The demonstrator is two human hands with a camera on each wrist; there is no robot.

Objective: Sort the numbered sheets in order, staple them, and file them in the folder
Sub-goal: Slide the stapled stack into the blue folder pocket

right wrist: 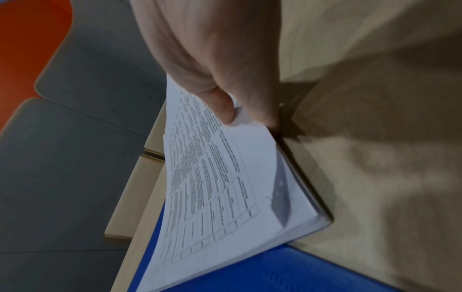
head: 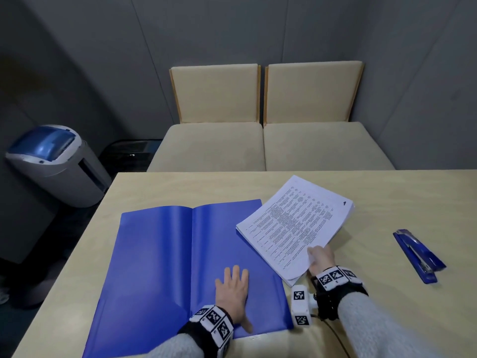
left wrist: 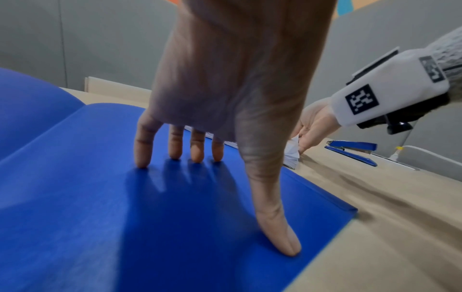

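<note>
Your right hand (head: 320, 259) pinches the stack of sheets (head: 294, 223) by its near corner, angled up-right, overlapping the open blue folder (head: 160, 254)'s right edge. Your left hand (head: 232, 293), fingers flat, pins that right leaf, just left of the stack.

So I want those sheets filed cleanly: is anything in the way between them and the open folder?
Only the left hand, flat on the folder's right half where the sheets, pinched by the right hand, would land. The stapler lies clear.
</note>
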